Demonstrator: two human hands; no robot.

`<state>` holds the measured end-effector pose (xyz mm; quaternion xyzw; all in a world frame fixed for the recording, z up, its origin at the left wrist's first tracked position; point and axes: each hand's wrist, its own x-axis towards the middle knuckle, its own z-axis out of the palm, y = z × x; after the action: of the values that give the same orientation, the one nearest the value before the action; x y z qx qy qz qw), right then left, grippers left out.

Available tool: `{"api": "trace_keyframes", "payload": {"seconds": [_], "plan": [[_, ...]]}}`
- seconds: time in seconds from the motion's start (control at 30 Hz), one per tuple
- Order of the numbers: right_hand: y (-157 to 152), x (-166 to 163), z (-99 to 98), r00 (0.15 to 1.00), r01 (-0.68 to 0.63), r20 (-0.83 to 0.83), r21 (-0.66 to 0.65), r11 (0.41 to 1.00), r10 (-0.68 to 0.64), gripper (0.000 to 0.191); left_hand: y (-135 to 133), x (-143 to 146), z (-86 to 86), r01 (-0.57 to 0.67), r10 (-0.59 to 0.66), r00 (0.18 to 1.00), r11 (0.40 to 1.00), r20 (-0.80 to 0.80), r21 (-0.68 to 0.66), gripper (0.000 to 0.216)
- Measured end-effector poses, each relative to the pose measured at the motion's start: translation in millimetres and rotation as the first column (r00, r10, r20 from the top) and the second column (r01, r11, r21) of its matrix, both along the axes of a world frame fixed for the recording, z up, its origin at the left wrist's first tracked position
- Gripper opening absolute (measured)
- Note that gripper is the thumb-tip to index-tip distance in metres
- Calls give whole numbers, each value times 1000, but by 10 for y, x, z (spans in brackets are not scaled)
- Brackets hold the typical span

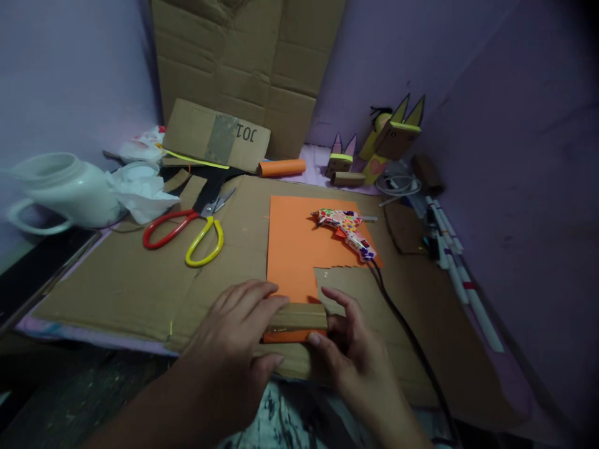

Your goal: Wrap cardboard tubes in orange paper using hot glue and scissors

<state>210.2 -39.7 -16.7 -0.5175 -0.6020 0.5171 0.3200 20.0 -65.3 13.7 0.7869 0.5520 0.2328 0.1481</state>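
Note:
An orange paper sheet point(299, 246) lies on a flat cardboard sheet point(131, 280). A narrow cardboard strip point(299, 317) lies across the orange sheet's near edge. My left hand point(234, 340) rests on the strip's left end with fingers spread flat. My right hand point(349, 349) pinches the strip's right end between thumb and fingers. A colourful patterned glue gun point(346, 229) lies on the orange sheet's far right part, its black cord point(412, 346) running toward me on the right.
Red and yellow scissors point(187, 231) lie at left. A white jug point(65, 187) and crumpled tissue point(143, 190) sit at far left. Cardboard pieces, an orange roll point(281, 167) and small eared cardboard figures point(393, 137) stand at the back. Pens point(452, 255) lie at right.

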Motion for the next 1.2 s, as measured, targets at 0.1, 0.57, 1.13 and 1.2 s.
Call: {"api": "trace_keyframes", "payload": {"seconds": [0.1,0.57,1.13,1.2], "plan": [[-5,-5,2,1000,16,14,2,1000,-16,48,-14,29,-79,-50,50,998,999,22,-17,61],[0,-49,20,999,41,15,-16,999,-41,49,-60,0,-136,-80,83,994,996,74,-35,64],[240,-69,131,999,23,49,-219,975,-13,56,100,40,-106,28,-28,998,1000,48,14,62],[235,-65,123,999,27,42,-213,977,-18,55,108,46,-115,26,-25,998,1000,49,-2,60]]}}
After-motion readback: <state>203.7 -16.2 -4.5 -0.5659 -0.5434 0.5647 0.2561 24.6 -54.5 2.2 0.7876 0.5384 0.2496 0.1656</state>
